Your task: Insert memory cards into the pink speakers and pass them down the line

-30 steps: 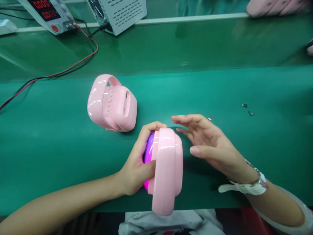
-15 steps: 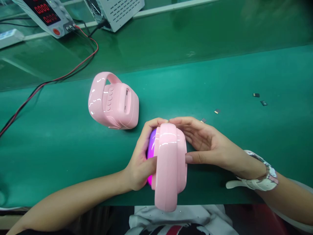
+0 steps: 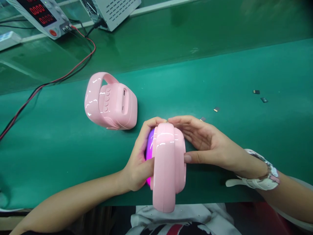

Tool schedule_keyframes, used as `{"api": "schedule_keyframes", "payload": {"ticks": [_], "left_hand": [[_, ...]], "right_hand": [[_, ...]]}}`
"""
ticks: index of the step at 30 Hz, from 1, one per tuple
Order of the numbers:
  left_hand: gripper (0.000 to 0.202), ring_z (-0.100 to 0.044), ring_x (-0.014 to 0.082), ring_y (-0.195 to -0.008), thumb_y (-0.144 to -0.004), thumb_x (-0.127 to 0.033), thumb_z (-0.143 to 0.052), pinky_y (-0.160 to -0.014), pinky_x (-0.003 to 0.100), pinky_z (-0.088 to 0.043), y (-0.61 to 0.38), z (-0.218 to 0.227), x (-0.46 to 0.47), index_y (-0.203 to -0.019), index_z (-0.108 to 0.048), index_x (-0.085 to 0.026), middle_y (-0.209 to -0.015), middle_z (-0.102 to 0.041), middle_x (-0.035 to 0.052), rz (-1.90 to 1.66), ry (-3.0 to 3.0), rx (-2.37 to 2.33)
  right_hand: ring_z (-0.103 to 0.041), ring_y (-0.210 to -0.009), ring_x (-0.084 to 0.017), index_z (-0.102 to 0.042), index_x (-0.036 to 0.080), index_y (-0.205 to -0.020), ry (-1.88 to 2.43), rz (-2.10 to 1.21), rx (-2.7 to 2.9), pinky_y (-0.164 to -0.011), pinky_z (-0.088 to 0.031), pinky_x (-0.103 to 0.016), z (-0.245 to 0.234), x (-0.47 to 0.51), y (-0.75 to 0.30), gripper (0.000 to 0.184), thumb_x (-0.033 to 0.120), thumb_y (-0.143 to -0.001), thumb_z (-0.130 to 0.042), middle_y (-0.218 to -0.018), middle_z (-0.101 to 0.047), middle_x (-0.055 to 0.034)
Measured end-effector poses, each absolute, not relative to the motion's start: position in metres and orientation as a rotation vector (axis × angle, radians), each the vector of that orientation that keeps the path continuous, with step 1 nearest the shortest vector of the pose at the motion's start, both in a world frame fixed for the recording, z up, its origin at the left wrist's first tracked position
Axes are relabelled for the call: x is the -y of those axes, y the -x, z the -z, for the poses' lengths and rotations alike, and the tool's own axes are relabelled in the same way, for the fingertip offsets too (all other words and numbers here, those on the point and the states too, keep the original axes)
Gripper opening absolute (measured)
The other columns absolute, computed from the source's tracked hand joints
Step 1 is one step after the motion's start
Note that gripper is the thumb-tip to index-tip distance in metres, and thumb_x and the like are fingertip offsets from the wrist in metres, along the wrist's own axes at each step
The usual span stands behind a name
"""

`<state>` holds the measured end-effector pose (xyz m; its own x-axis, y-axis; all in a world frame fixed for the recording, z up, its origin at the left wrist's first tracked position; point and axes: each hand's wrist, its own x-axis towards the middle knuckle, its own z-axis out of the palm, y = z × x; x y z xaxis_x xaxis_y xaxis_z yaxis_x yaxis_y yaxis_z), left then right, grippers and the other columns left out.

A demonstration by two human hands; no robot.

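Note:
A glossy pink portable speaker (image 3: 164, 169) with a broad carrying handle is held close to the table's front edge. Purple and magenta light glows from its left face. My left hand (image 3: 139, 163) wraps around that lit side, with its thumb under the handle. On the other side, the thumb of my right hand (image 3: 207, 143) presses the speaker's back while its fingers curve round the far edge; some fingertips are hidden. A second pink speaker (image 3: 122, 107) stands to the left behind my hands, showing a row of buttons and a recessed panel with slots.
Several small memory cards, such as a black card (image 3: 264, 100), lie on the green mat (image 3: 220, 78) at the right. A power supply with red digits (image 3: 40, 16) stands at the back left, its red and black leads (image 3: 61, 78) trailing leftward. Beside it is a perforated metal box (image 3: 117, 13).
The view has shifted slightly, so everything appears a little displaced. Both hands keep the same hold on the glowing speaker.

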<state>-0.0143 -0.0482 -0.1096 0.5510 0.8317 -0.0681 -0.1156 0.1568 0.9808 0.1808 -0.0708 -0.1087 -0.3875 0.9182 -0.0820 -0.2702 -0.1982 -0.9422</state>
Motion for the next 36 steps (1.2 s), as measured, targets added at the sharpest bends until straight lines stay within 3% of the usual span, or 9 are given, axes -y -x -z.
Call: {"api": "schedule_keyframes", "payload": {"ticks": [6, 12, 19, 25, 36], "left_hand": [[0.05, -0.047, 0.0185, -0.099, -0.07, -0.032, -0.072, -0.088, 0.028, -0.042, 0.0154, 0.1125, 0.0484, -0.114, -0.049, -0.026, -0.11, -0.048, 0.0012, -0.788, -1.23, -0.746], [0.044, -0.048, 0.0148, -0.089, -0.074, -0.035, -0.071, -0.078, 0.023, -0.043, 0.0162, 0.1094, 0.0501, -0.113, -0.052, -0.03, -0.103, -0.05, -0.0011, -0.804, -1.255, -0.75], [0.044, -0.047, 0.0138, -0.088, -0.074, -0.035, -0.071, -0.078, 0.022, -0.043, 0.0166, 0.1089, 0.0494, -0.114, -0.053, -0.03, -0.105, -0.049, -0.0016, -0.799, -1.263, -0.745], [0.045, -0.048, 0.0167, -0.087, -0.072, -0.033, -0.071, -0.077, 0.027, -0.042, 0.0159, 0.106, 0.0505, -0.112, -0.051, -0.028, -0.102, -0.05, 0.0005, -0.776, -1.241, -0.781], [0.047, -0.046, 0.0166, -0.09, -0.073, -0.034, -0.071, -0.08, 0.027, -0.04, 0.0148, 0.1047, 0.0504, -0.113, -0.049, -0.026, -0.105, -0.049, 0.0007, -0.779, -1.253, -0.759]], "right_hand": [[-0.05, -0.128, -0.018, -0.056, 0.027, -0.123, 0.855, -1.732, 1.156, -0.113, -0.038, -0.032, 0.1094, 0.0707, -0.1801, 0.058, 0.01, -0.071, -0.078, -0.136, -0.055, -0.0029], [-0.05, -0.128, -0.02, -0.056, 0.027, -0.121, 0.856, -1.74, 1.093, -0.113, -0.038, -0.035, 0.1129, 0.0733, -0.1777, 0.057, 0.012, -0.071, -0.079, -0.134, -0.056, -0.0033], [-0.051, -0.126, -0.018, -0.056, 0.026, -0.121, 0.865, -1.755, 1.045, -0.112, -0.038, -0.033, 0.1137, 0.0748, -0.1756, 0.058, 0.012, -0.069, -0.08, -0.13, -0.057, -0.0032], [-0.051, -0.126, -0.021, -0.056, 0.025, -0.12, 0.889, -1.73, 1.053, -0.112, -0.038, -0.038, 0.1104, 0.0745, -0.1752, 0.057, 0.013, -0.069, -0.079, -0.133, -0.056, -0.0056], [-0.053, -0.124, -0.018, -0.058, 0.025, -0.118, 0.876, -1.724, 1.055, -0.11, -0.041, -0.032, 0.1088, 0.0756, -0.1752, 0.053, 0.011, -0.07, -0.078, -0.131, -0.058, -0.0035]]}}
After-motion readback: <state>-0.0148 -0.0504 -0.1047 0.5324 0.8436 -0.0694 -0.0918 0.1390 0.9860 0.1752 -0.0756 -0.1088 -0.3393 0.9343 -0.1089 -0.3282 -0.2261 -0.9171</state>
